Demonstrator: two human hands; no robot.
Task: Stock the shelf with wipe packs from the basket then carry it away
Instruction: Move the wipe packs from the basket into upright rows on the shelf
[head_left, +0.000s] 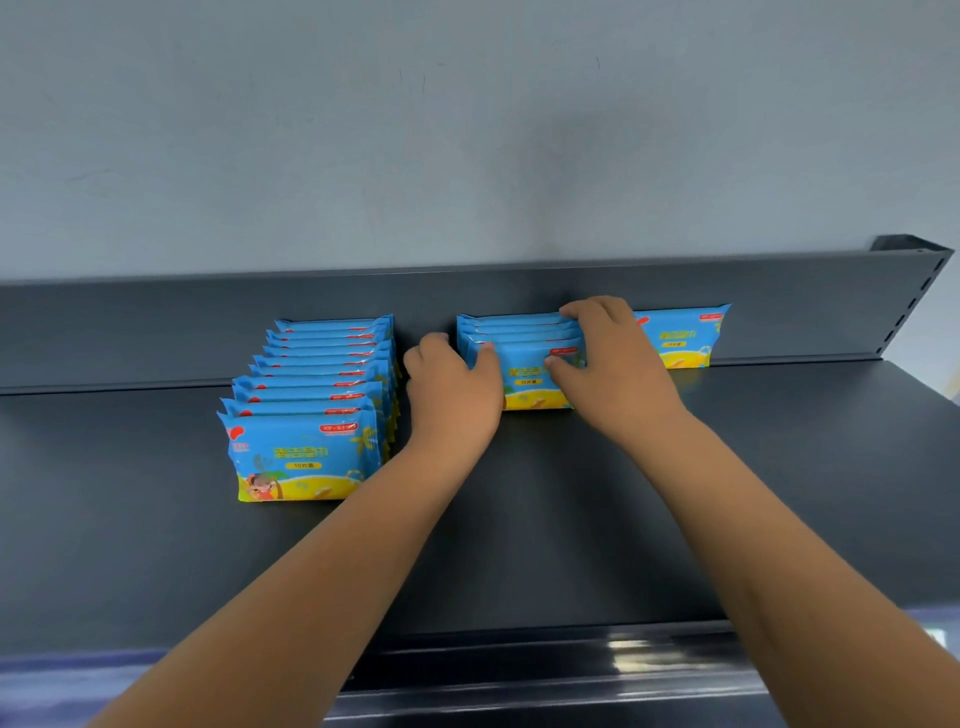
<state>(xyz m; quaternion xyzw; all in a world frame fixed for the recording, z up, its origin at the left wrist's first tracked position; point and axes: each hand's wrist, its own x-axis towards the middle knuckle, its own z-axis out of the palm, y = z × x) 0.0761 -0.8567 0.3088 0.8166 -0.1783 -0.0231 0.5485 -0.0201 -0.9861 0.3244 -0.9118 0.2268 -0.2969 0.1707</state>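
Blue and yellow wipe packs stand upright on a dark grey shelf (571, 519). A long left row (306, 447) of several packs runs from the back wall forward. A shorter middle row (524, 374) stands at the back. My left hand (452, 395) grips that row's left end, thumb on the front pack. My right hand (613, 364) clasps its right end, fingers over the top and thumb on the front. One more pack (685, 338) leans against the back wall, partly hidden behind my right hand. The basket is out of view.
The shelf's low back panel (156, 332) runs along the rear under a pale wall. A slotted upright (914, 296) closes the right end. A glossy front rail (571, 660) edges the shelf near me.
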